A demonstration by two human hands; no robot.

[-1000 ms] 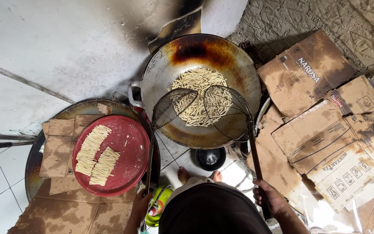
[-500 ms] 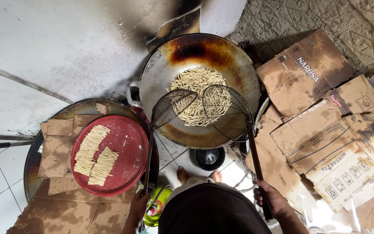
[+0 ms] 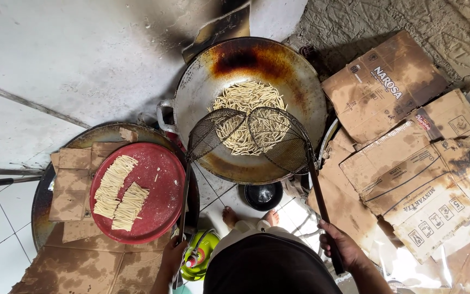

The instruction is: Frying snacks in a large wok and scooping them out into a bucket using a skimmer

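The person's dark shirt hides the green gas canister's lower part beside the left hand; the right hand's forearm runs off the bottom edge.

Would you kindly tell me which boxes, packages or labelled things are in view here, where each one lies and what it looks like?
Upper flattened carton: right of the wok, brown, stained, with printed marks.
Lower flattened cartons: overlapping on the right floor, brown, scorched, carrying printed symbols and lettering.
Cardboard pieces: left, under the red tray, plain brown.
Green gas canister: bottom centre, with a small label.
No signs or screens.
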